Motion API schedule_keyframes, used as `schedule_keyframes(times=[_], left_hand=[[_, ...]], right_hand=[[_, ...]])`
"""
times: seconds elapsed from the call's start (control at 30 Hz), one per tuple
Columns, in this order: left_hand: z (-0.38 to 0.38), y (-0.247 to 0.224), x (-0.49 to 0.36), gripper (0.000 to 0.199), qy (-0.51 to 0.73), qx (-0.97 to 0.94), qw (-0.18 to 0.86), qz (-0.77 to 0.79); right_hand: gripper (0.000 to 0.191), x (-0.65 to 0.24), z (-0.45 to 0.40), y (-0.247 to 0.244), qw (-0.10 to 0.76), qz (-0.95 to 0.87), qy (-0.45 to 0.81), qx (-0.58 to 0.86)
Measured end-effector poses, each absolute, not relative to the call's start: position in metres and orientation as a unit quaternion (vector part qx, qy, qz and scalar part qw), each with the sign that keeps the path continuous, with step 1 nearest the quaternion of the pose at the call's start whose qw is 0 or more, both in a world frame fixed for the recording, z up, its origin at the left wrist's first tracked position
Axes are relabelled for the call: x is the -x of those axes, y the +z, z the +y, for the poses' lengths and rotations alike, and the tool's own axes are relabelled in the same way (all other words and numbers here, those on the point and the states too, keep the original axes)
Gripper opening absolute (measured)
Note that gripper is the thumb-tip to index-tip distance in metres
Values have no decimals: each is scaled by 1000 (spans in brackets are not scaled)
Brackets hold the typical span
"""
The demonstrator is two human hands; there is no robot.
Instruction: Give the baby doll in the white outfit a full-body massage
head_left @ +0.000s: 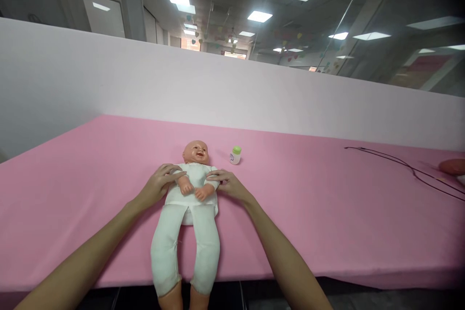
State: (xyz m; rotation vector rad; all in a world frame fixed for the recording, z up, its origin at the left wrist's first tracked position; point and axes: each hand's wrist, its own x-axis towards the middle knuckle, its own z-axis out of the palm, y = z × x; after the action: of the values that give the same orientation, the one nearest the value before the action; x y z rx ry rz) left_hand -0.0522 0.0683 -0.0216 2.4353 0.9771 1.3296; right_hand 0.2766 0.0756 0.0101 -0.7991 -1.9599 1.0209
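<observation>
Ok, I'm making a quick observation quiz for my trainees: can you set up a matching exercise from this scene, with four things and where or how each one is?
Things:
1. left hand
2. baby doll
3. green-capped bottle
4. black cable

Places or states:
A. looped at the far right of the pink cloth
B. lying on its back
C. standing upright
D. touching the doll's side

Pairs: 1-D, 2-B, 3-C, 4-A

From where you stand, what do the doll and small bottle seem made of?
The doll's head looks like glossy moulded vinyl, given its shine; its body seems soft white cloth, given its wrinkles. The bottle is probably plastic, with a smooth green cap.
</observation>
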Motion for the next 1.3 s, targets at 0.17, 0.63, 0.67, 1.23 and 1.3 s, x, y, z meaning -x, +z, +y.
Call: schedule_keyframes(times=[0.17, 0.63, 0.67, 1.23, 1.3], left_hand=[[67, -23, 50, 42, 431, -834, 69, 336], [78, -29, 58, 47, 625, -534, 305, 482], [75, -26, 55, 41, 602, -590, 267, 467], [88, -42, 64, 51, 658, -425, 377, 495], [89, -42, 67, 57, 655, -401, 403, 497]], right_hand=[[25, -276, 73, 10, 376, -773, 400, 317], [40, -289, 94, -10, 529, -553, 491, 416], [35, -287, 90, -5, 503, -599, 478, 399], [40, -288, 95, -15, 566, -473, 506, 447], [45, -291, 99, -18, 569, -443, 523, 454]])
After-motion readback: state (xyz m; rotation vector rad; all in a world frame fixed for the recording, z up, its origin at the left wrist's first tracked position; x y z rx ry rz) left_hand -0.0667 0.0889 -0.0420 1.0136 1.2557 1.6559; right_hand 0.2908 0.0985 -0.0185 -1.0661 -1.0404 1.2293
